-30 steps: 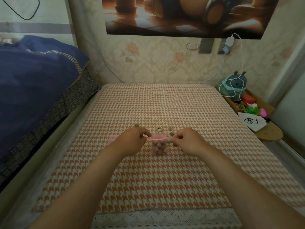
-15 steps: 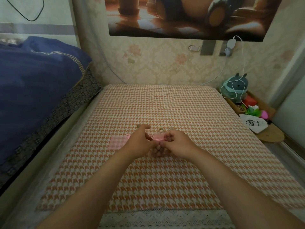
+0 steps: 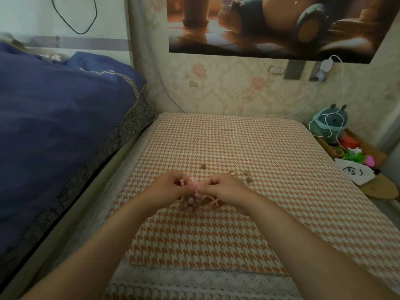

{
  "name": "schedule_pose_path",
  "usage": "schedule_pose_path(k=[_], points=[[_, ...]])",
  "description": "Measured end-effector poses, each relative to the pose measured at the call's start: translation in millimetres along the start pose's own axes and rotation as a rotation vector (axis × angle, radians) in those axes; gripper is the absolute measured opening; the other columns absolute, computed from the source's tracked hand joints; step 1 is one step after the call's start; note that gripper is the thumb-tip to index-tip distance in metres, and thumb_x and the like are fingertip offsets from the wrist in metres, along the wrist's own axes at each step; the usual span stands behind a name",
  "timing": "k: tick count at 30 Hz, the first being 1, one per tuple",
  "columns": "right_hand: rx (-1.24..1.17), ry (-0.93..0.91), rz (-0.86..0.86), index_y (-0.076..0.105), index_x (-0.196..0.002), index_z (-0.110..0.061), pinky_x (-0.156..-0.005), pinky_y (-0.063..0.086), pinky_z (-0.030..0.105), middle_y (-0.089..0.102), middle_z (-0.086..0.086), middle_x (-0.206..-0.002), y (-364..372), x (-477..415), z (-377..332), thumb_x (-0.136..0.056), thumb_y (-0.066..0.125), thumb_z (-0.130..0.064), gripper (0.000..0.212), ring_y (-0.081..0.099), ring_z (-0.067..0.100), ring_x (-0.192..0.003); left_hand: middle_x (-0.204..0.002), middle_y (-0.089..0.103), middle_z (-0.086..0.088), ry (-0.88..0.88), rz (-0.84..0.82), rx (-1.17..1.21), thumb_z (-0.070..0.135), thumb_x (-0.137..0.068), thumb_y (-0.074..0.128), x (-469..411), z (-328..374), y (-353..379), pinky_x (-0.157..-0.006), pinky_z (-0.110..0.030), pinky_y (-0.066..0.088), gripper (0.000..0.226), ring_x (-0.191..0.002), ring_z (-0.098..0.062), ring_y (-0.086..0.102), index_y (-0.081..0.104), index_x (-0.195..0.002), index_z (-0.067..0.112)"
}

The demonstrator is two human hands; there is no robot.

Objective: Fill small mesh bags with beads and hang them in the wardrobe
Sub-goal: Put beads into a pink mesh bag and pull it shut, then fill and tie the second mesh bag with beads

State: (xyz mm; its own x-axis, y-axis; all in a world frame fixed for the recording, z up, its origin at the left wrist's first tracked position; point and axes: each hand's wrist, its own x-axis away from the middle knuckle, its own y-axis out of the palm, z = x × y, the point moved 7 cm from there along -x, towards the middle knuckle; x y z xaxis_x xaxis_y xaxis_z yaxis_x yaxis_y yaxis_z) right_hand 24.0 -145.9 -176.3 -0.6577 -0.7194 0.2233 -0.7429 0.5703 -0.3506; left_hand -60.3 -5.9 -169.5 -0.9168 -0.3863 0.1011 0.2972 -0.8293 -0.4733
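The left hand (image 3: 170, 188) and right hand (image 3: 228, 191) meet close together, fingers curled. Each pinches the gathered pink top of the bag (image 3: 190, 202) from its own side. The bag hangs between and just below the hands, its lower part bulging with tan beads. A loose pink cord end trails beside the right hand. It cannot be told whether the bag's bottom touches the cloth (image 3: 227, 144) or hangs just clear of it. A few loose beads (image 3: 249, 180) lie on the orange houndstooth cloth just beyond the right hand, with one more beyond the left. A lace edge (image 3: 194, 278) borders the cloth's near side. A blue duvet (image 3: 54, 126) lies to the left. At the far right sits a teal toy (image 3: 331, 124) with a white cable (image 3: 343, 83) looped round it. A poster (image 3: 270, 24) hangs on the wall.
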Motion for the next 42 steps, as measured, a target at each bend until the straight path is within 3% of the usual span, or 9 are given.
schedule_pose_path(k=[4, 8, 11, 17, 27, 31, 35, 37, 42], points=[[-0.040, 0.036, -0.058, 0.073, -0.095, 0.003, -0.056, 0.058, 0.031, 0.077, 0.015, -0.086, 37.4, -5.4, -12.7, -0.092, 0.071, -0.013, 0.016, 0.070, 0.020, -0.069, -0.084, 0.071, -0.013, -0.048, 0.063, -0.009, 0.012, -0.085, 0.073, 15.5, -19.9, -28.3, -0.066, -0.035, 0.059, 0.008, -0.072, -0.019, 0.067, 0.067, -0.081, 0.012], [0.022, 0.019, -0.049, 0.074, -0.077, -0.012, -0.051, 0.056, 0.029, 0.076, 0.009, -0.077, 72.3, -14.4, -17.2, -0.091, 0.074, -0.017, 0.015, 0.072, 0.022, -0.066, -0.079, 0.068, -0.011, -0.085, 0.095, -0.058, 0.011, -0.085, 0.072, 23.5, -44.1, -48.6, -0.062, -0.034, 0.057, 0.006, -0.066, -0.018, 0.064, 0.068, -0.088, 0.013], [0.314, -0.088, 0.031, 0.075, -0.073, -0.022, -0.058, 0.050, 0.021, 0.072, -0.004, -0.069, 89.6, -28.0, -17.6, -0.090, 0.074, -0.025, 0.017, 0.065, 0.007, -0.061, -0.082, 0.070, -0.002, -0.069, 0.109, -0.225, 0.014, -0.084, 0.072, 19.3, -63.4, -59.3, -0.064, -0.025, 0.052, 0.011, -0.067, -0.010, 0.062, 0.071, -0.093, 0.021], [0.479, -0.108, 0.064, 0.081, -0.094, -0.020, -0.076, 0.046, 0.023, 0.077, -0.003, -0.096, 107.4, -47.0, -12.1, -0.093, 0.069, -0.031, 0.016, 0.066, 0.009, -0.088, -0.090, 0.072, 0.009, -0.063, 0.035, -0.318, 0.018, -0.088, 0.065, 8.5, -83.1, -58.8, -0.073, -0.017, 0.046, 0.017, -0.082, -0.001, 0.062, 0.078, -0.097, 0.022], [0.426, -0.103, -0.036, 0.078, -0.108, -0.014, -0.078, 0.053, 0.026, 0.075, 0.000, -0.102, 97.0, -54.3, -9.0, -0.098, 0.061, -0.020, 0.020, 0.068, 0.014, -0.087, -0.110, 0.071, 0.004, -0.014, -0.001, -0.359, 0.018, -0.096, 0.053, -0.5, -81.3, -60.7, -0.095, -0.033, 0.051, 0.024, -0.102, -0.012, 0.063, 0.075, -0.106, 0.021], [0.385, -0.092, -0.004, 0.076, -0.110, -0.014, -0.060, 0.048, 0.019, 0.068, -0.012, -0.083, 83.8, -54.4, -10.4, -0.097, 0.061, -0.013, 0.020, 0.065, 0.006, -0.061, -0.103, 0.070, -0.001, -0.031, 0.018, -0.318, 0.017, -0.101, 0.047, -1.6, -80.0, -63.3, -0.088, -0.037, 0.055, 0.027, -0.091, -0.017, 0.066, 0.073, -0.103, 0.018], [0.442, -0.110, 0.181, 0.074, -0.114, -0.020, -0.075, 0.052, 0.025, 0.071, -0.004, -0.110, 58.6, -51.5, -14.8, -0.098, 0.057, -0.015, 0.025, 0.069, 0.012, -0.087, -0.110, 0.067, -0.002, -0.012, 0.080, -0.251, 0.017, -0.102, 0.044, -6.2, -71.9, -65.8, -0.076, -0.035, 0.057, 0.024, -0.086, -0.016, 0.063, 0.068, -0.106, 0.021], [0.489, -0.072, 0.357, 0.071, -0.116, -0.023, -0.075, 0.057, 0.034, 0.070, -0.004, -0.113, 38.4, -46.1, -15.6, -0.097, 0.052, -0.018, 0.026, 0.068, 0.017, -0.083, -0.121, 0.063, 0.001, -0.007, 0.115, -0.242, 0.019, -0.103, 0.045, -9.9, -64.6, -64.7, -0.078, -0.035, 0.057, 0.026, -0.099, -0.017, 0.061, 0.065, -0.119, 0.022], [0.660, 0.174, 0.370, 0.065, -0.079, -0.015, -0.049, 0.037, 0.028, 0.065, 0.002, -0.076, 23.9, -47.5, 11.4, -0.094, 0.057, -0.045, 0.034, 0.058, 0.019, -0.063, -0.149, 0.046, -0.005, -0.034, 0.047, -0.337, 0.021, -0.102, 0.047, -26.3, -51.0, -39.7, -0.099, -0.032, 0.044, 0.045, -0.128, -0.024, 0.051, 0.044, -0.146, 0.024]])
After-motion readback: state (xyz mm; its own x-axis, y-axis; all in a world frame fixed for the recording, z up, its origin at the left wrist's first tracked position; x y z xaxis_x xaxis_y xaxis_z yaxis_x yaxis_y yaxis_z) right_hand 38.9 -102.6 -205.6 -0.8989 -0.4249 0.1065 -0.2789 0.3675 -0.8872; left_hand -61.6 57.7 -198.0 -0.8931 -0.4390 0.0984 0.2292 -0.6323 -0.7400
